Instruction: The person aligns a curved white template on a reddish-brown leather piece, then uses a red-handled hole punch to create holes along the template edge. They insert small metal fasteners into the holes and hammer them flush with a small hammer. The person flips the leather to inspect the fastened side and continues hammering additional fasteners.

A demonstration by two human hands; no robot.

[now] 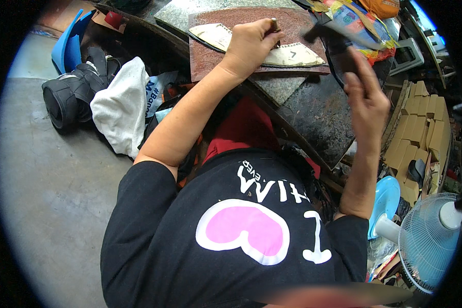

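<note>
Dark and scuffed, the work surface [323, 120] is carrying a speckled slab [278, 90] with a brown board [299, 30] on top, presumably for firm backing. The left hand [248, 45] is pinching a slim metal tool [274, 24] between thumb and fingers, holding it upright over a pale curved piece [307, 56] lying on the board; this grip is apparently leaving the tool's top exposed. The right hand [367, 97] is closing around a raised hammer [318, 31], though motion blur is obscuring the exact finger placement. Farther right, cardboard boxes [418, 120] and a fan [428, 244] are standing.
</note>
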